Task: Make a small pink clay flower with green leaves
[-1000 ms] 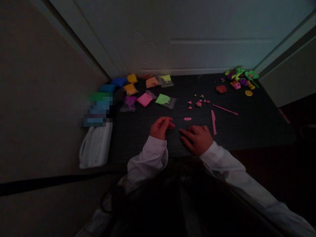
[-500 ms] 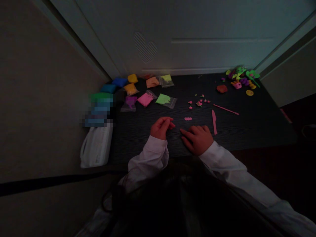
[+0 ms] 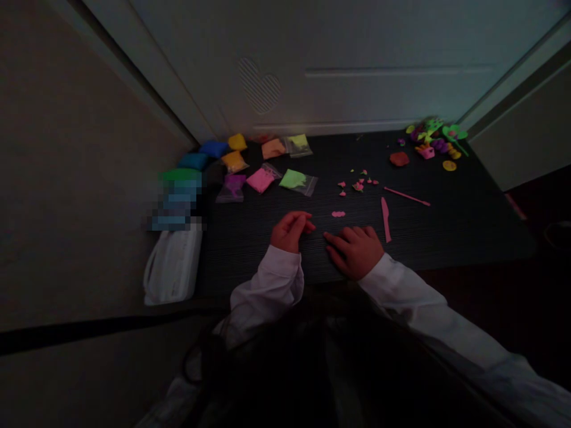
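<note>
My left hand [image 3: 291, 231] is closed, its thumb against the curled fingers above the dark table [image 3: 250, 249]. Whatever it may hold is too small or hidden to make out. My right hand [image 3: 357, 251] rests on the table with index finger and thumb stretched out apart, holding nothing I can see. Just beyond the hands lies a flat, wavy-edged strip of pink clay [image 3: 338, 214]. Farther back are several tiny pink clay flowers [image 3: 358, 186]. To the right of my right hand lies a pink plastic knife [image 3: 386, 220], with a thin pink modelling stick [image 3: 407, 196] behind it.
Bags of coloured clay stand at the back left, among them a pink bag [image 3: 262, 178] and a light green bag [image 3: 297, 179]. A white wipes pack [image 3: 175, 261] sits at the left edge. Colourful clay figures [image 3: 430, 139] and a red clay lump [image 3: 399, 159] lie back right.
Both hands hold the same pose and place. Only the camera view shifts slightly; the things on the table have not moved.
</note>
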Demonstrator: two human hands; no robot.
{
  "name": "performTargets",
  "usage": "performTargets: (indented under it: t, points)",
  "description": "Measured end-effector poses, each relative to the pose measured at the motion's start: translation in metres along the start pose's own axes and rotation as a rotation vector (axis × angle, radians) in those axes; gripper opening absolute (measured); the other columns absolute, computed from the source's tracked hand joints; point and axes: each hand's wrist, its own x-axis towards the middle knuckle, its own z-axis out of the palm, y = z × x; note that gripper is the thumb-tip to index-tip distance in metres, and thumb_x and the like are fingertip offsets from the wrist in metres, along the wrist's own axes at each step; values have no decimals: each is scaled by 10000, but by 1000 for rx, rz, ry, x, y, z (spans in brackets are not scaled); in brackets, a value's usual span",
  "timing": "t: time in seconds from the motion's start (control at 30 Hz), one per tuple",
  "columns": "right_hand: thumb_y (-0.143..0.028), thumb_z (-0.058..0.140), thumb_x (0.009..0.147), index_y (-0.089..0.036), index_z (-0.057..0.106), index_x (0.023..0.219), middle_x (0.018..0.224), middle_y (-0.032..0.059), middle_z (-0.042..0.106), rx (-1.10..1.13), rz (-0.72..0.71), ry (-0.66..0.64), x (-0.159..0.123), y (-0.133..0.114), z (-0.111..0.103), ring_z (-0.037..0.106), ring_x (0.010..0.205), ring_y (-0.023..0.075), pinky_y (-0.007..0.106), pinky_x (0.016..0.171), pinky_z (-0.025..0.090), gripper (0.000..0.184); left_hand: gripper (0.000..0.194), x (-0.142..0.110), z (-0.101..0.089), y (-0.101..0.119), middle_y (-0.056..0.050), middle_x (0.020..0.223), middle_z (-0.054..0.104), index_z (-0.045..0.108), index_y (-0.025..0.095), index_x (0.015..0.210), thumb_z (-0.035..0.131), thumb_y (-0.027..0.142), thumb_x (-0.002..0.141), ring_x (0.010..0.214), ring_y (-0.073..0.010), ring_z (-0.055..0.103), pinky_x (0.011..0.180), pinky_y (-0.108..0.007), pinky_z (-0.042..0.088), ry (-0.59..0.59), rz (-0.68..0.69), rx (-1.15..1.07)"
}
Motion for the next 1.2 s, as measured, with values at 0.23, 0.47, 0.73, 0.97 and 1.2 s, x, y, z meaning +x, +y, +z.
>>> performTargets:
  t: [0.23, 0.47, 0.73, 0.97, 1.2]
  points:
    - [-368, 319, 807, -259, 486, 1093, 829, 53, 548, -1, -5, 9, 0, -1, 0, 409, 756, 183, 336, 669, 182, 349, 189, 0, 0, 0, 1, 525, 569, 585, 152, 714, 549, 325, 646, 499, -84, 500, 521, -220, 388, -4, -2, 15]
    - [-360, 327, 804, -250, 497, 1084, 817, 58, 545, -1, -7, 11, 0, -2, 0, 402, 756, 184, 329, 662, 185, 345, 187, 0, 0, 0, 2, 525, 568, 583, 153, 708, 544, 325, 649, 500, -86, 502, 522, -221, 391, -2, 4, 24]
    - [-373, 314, 807, -255, 423, 1156, 828, 56, 525, 49, -11, 6, -1, 2, 1, 415, 757, 177, 308, 658, 208, 385, 172, 0, 0, 1, 0, 529, 574, 586, 153, 708, 544, 311, 654, 504, -83, 506, 521, -214, 390, 1, -2, 7]
    - [-347, 332, 805, -241, 460, 1131, 785, 52, 526, 58, -24, 39, -3, 5, 4, 426, 725, 160, 299, 654, 212, 365, 176, -2, 1, 3, 5, 527, 570, 582, 156, 708, 545, 318, 651, 503, -82, 504, 520, -214, 389, -4, -14, -11]
    - [-326, 340, 804, -257, 496, 1089, 789, 46, 531, 41, -24, 32, -3, 3, 3, 425, 727, 161, 311, 668, 202, 332, 156, -2, 0, 2, 5, 528, 572, 586, 156, 703, 545, 299, 656, 501, -78, 503, 522, -210, 386, -6, -4, -22]
